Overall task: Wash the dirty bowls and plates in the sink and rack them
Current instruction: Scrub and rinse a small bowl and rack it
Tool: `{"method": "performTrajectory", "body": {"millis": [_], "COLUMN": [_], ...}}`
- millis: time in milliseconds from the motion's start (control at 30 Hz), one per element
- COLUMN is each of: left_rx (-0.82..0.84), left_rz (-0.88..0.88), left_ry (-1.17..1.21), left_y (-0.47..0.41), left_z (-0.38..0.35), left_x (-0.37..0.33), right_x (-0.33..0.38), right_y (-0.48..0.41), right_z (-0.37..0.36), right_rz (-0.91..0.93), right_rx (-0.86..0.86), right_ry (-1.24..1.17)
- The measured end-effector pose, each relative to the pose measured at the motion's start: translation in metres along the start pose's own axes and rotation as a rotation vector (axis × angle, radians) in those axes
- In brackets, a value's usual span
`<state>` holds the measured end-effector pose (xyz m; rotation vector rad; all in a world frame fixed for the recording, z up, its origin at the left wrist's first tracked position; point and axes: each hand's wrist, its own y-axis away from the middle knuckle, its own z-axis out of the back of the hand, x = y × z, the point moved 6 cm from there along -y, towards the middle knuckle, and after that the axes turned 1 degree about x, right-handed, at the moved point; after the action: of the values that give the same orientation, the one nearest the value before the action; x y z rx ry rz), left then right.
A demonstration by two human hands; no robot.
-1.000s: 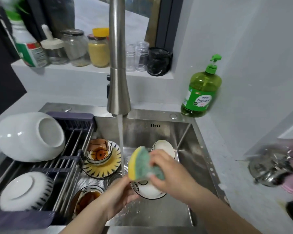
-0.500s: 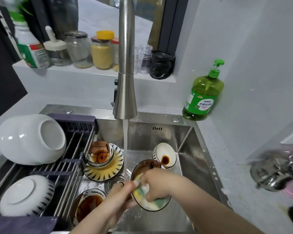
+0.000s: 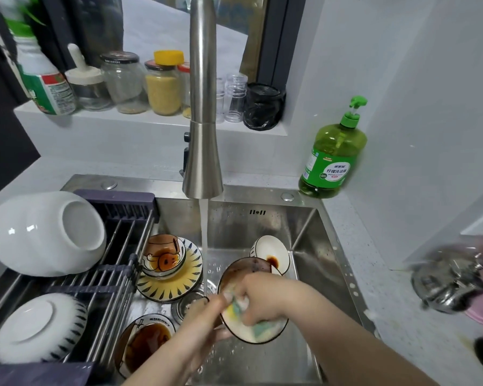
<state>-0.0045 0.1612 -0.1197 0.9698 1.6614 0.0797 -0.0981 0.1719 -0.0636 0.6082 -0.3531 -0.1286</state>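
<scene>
Over the steel sink [image 3: 313, 246] my left hand [image 3: 198, 327] grips the left rim of a dark-rimmed bowl [image 3: 243, 270], tilted toward me. My right hand [image 3: 265, 299] presses a yellow-green sponge [image 3: 258, 328] inside that bowl, fingers curled round it. Water runs from the faucet [image 3: 202, 121] just left of the bowl. Dirty dishes lie in the sink: a small sauce dish [image 3: 272, 253], a cartoon bowl [image 3: 163, 257] on a yellow striped plate [image 3: 176, 285], and a bowl with brown sauce [image 3: 142, 341]. Two white bowls, a large one [image 3: 45, 232] and a striped one [image 3: 39, 327], lie upturned on the rack [image 3: 109, 285].
A green dish soap bottle [image 3: 333, 154] stands on the counter at the sink's back right corner. Jars and bottles [image 3: 123, 82] line the sill behind the faucet. A steel pot lid [image 3: 452, 277] and pink items sit at the right edge.
My right hand brought the sponge down from mid-air into the bowl. The bowl has tipped up toward me in my left hand, and the sponge has rubbed lower inside it.
</scene>
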Motion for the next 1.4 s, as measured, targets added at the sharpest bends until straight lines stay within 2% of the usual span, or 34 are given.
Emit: {"method": "performTrajectory", "body": {"millis": [67,100,167,200,267,300,367,400,433,500,567,600,733,800,867,933,1000,1033,1100,1167,1200,1267,1333,1400], "left_rx": [0.004,-0.018,-0.064,-0.084,-0.119,-0.116,-0.076,-0.055,-0.045,-0.057,-0.084,-0.095,-0.097,-0.076,-0.059,-0.072,-0.091,-0.103,-0.119,-0.113,-0.102,-0.086,-0.081,-0.086], "left_rz": [0.005,0.0,-0.005,-0.006,-0.01,-0.017,-0.017,-0.011,-0.005,0.002,-0.001,-0.003,0.003,0.0,-0.009,-0.022,-0.038,-0.044,-0.054,-0.057,-0.059,-0.039,-0.036,-0.056], "left_ry": [0.068,0.082,0.067,0.052,-0.012,-0.042,-0.092,-0.094,-0.076,-0.001,0.026,0.028,0.002,-0.001,0.0,-0.005,-0.033,-0.047,-0.077,-0.109,-0.12,-0.103,-0.04,-0.001], "left_y": [0.0,-0.001,-0.003,-0.003,-0.004,-0.005,-0.004,-0.003,-0.002,-0.001,-0.003,-0.005,-0.006,-0.002,-0.002,-0.004,-0.008,-0.009,-0.01,-0.009,-0.008,-0.006,-0.006,-0.005], "left_z": [0.001,0.002,0.003,0.003,0.006,0.008,0.009,0.009,0.009,0.009,0.007,0.007,0.002,0.001,0.002,0.004,0.004,0.003,0.002,0.004,0.005,0.006,0.007,0.005], "left_x": [0.003,0.004,0.005,0.003,0.0,-0.001,0.0,0.001,0.003,0.005,0.004,0.002,0.004,0.005,0.005,0.001,-0.003,-0.005,-0.007,-0.007,-0.005,-0.001,0.003,0.001], "right_x": [0.002,0.002,0.002,0.002,0.001,0.0,0.005,0.008,0.008,0.006,0.002,0.002,-0.001,0.002,0.001,-0.002,-0.004,-0.004,-0.004,-0.003,0.0,0.003,-0.002,-0.004], "right_y": [-0.003,-0.005,-0.008,-0.008,-0.006,-0.006,-0.003,-0.001,-0.003,-0.007,-0.011,-0.011,-0.009,-0.008,-0.011,-0.013,-0.013,-0.012,-0.011,-0.01,-0.008,-0.008,-0.012,-0.012], "right_z": [0.002,0.003,0.007,0.007,0.007,0.004,-0.004,-0.006,-0.009,-0.003,0.003,0.004,0.003,-0.002,-0.004,0.001,0.009,0.009,0.007,0.002,-0.001,-0.006,-0.004,0.002], "right_rz": [0.051,0.029,-0.069,-0.117,-0.193,-0.223,-0.147,-0.088,-0.05,-0.027,-0.084,-0.137,-0.237,-0.134,-0.062,-0.053,-0.119,-0.17,-0.241,-0.231,-0.182,-0.074,-0.071,-0.104], "right_rx": [-0.14,-0.241,-0.396,-0.414,-0.308,-0.203,-0.014,0.015,0.0,-0.179,-0.369,-0.386,-0.115,0.023,-0.013,-0.206,-0.399,-0.418,-0.301,-0.116,-0.039,-0.033,-0.183,-0.415], "right_ry": [-0.257,-0.291,-0.133,-0.032,0.149,0.215,0.236,0.165,0.042,-0.234,-0.23,-0.152,0.2,0.188,-0.019,-0.238,-0.188,-0.104,0.095,0.204,0.188,-0.029,-0.338,-0.375]}}
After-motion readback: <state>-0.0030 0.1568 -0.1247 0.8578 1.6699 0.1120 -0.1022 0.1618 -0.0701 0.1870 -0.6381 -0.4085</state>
